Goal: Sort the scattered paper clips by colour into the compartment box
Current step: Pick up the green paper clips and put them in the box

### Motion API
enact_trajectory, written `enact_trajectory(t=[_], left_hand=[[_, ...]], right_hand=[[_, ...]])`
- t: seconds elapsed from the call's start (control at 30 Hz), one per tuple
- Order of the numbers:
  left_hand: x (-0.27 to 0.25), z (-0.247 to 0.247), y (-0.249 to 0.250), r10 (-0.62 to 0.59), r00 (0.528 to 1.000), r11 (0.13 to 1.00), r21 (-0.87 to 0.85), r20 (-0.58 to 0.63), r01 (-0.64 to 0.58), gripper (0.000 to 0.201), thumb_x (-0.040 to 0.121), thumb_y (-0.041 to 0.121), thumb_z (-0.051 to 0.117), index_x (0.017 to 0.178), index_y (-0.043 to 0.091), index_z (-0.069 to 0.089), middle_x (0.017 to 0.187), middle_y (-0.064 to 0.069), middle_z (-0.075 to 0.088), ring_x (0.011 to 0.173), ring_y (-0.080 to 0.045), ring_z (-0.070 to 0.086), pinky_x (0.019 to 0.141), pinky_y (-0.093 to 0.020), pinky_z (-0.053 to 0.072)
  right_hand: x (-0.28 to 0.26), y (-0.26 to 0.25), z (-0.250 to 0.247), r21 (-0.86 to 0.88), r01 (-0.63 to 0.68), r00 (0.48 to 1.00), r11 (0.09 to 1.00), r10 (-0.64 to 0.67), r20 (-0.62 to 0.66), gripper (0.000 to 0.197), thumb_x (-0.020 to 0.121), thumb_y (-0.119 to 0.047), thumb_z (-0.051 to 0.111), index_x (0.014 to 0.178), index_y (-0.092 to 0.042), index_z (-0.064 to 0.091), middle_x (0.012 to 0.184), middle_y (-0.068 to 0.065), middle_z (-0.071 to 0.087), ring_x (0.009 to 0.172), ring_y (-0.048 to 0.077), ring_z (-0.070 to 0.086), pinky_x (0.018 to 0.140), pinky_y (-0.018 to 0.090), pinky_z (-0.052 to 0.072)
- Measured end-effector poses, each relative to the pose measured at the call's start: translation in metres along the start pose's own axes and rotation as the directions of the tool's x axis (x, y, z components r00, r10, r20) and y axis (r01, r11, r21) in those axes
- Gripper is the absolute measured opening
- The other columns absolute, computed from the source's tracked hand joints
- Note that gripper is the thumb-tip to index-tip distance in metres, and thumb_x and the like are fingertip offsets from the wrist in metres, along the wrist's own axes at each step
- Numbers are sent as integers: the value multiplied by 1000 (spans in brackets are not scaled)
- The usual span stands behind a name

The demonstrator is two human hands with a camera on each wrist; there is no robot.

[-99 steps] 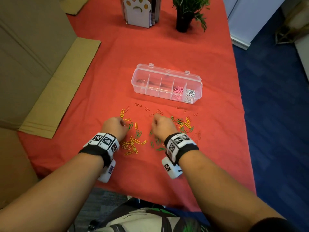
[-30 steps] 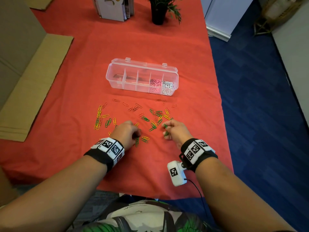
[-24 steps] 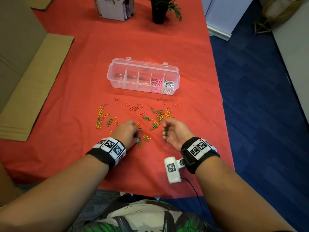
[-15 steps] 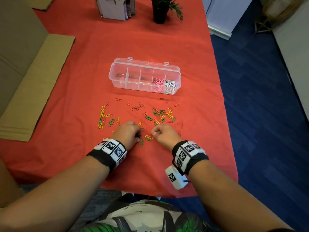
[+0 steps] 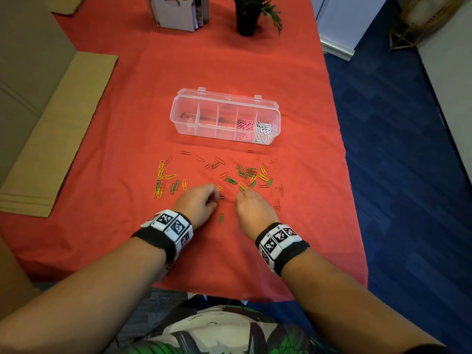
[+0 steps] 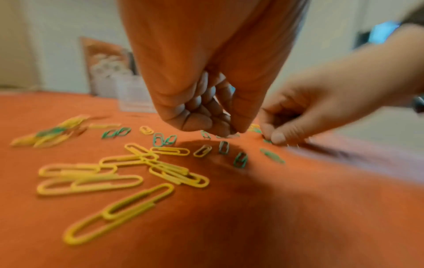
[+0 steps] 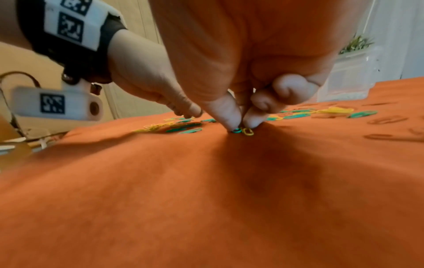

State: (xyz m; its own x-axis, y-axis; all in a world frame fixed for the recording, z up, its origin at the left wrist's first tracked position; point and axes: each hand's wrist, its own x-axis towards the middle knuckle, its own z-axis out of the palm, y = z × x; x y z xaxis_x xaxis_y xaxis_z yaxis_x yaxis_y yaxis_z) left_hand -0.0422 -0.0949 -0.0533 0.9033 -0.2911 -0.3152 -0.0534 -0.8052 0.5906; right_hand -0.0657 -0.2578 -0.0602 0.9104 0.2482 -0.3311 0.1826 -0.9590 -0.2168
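Observation:
The clear compartment box (image 5: 189,116) stands mid-table, with pink clips (image 5: 244,125) and white clips (image 5: 264,129) in its two right cells. Green, yellow and red clips (image 5: 251,175) lie scattered in front of it. My right hand (image 5: 242,196) is down on the cloth, and its thumb and forefinger (image 7: 239,127) pinch a green clip (image 7: 236,131) beside a yellow clip (image 7: 248,131). My left hand (image 5: 217,198) is a curled fist with its tips on the cloth (image 6: 229,131). A speck of green shows between its fingers.
A red cloth (image 5: 293,251) covers the table, whose front edge is near my body. Flat cardboard (image 5: 58,129) lies at the left. A potted plant (image 5: 246,19) and a white holder (image 5: 176,11) stand at the back. Blue carpet (image 5: 408,175) lies to the right.
My right hand drew left from the green and yellow cluster toward my left hand and lowered its fingertips onto a green clip. The left fist stayed where it was.

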Motion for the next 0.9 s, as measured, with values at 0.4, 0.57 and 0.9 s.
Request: enact_trajectory(t=[0.4,0.57,0.9], left_hand=[[10,-15,-2,-383,920,798,-473,79,373,20,83,7,50,67,18,54,65,-6,53,63,-24,48,59,-28,37],[-4,1,-2,-165,986,964,215,25,156,21,73,27,69,88,13,68,98,-11,60,94,-27,59,83,-29,44],[-7,7,-4,-121,989,960,264,84,95,14,82,22,58,88,11,64,103,-12,56,103,-29,56,91,-35,45]], right_hand=[[6,0,-13,-87,-43,997,995,48,61,33,86,-5,38,118,-3,48,119,16,48,109,35,53,85,43,48],[2,-5,-9,-73,-24,999,997,26,24,30,85,-3,39,114,-6,44,115,15,50,104,34,57,82,43,50],[9,20,-9,119,-125,992,985,121,38,30,82,-3,46,111,-10,51,115,13,51,107,33,56,88,42,49]])
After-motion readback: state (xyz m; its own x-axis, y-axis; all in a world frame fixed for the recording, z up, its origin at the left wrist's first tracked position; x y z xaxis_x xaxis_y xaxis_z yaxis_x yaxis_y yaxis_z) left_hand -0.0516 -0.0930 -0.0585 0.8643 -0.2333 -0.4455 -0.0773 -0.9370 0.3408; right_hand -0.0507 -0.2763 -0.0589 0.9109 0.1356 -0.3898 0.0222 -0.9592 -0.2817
